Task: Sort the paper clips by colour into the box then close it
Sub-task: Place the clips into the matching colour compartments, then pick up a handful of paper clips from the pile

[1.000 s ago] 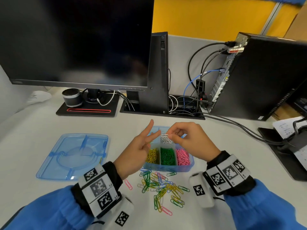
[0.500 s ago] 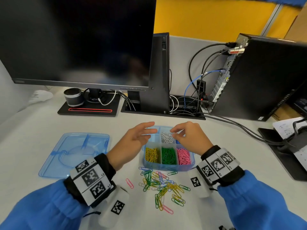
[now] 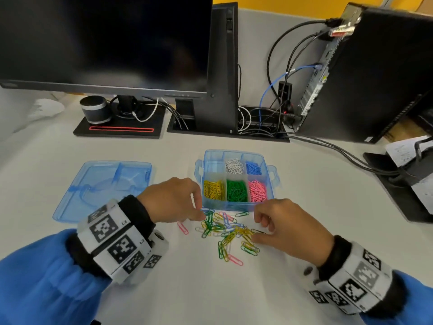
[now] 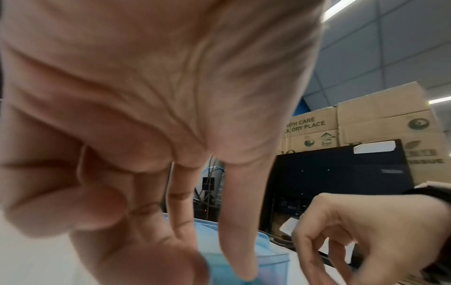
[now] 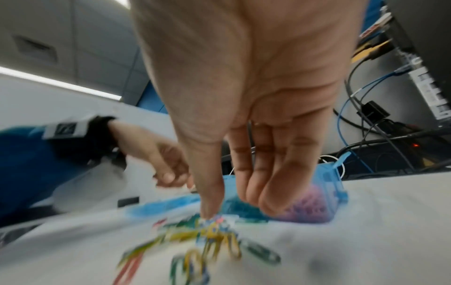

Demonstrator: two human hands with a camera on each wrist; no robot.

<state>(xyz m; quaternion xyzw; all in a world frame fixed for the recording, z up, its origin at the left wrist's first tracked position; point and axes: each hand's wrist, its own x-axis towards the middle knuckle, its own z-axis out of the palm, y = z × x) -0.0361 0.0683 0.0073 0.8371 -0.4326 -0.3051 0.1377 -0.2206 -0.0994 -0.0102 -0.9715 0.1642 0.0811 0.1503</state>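
The open blue box (image 3: 234, 152) holds sorted clips: yellow (image 3: 214, 190), green (image 3: 237, 191) and pink (image 3: 257, 191) in the near row, white (image 3: 234, 165) and blue (image 3: 253, 168) behind. A mixed pile of loose clips (image 3: 225, 233) lies just in front of it. My left hand (image 3: 199, 214) reaches down to the pile's left edge, its fingers (image 4: 180, 208) extended and apart, with no clip seen between them. My right hand (image 3: 256, 231) is on the pile's right side. Its thumb (image 5: 207, 204) points down onto the yellow clips and its fingers (image 5: 261, 189) are loosely bent.
The box's lid (image 3: 103, 188) lies upside down to the left. Behind stand a monitor (image 3: 105, 43), a small speaker (image 3: 95, 109), a computer case (image 3: 375, 73) and trailing cables (image 3: 339, 151). A black stand with papers (image 3: 407, 174) sits at the right.
Both hands left the white compartment at the back of the box and came down toward me onto the loose pile. My view tilted down and closer.
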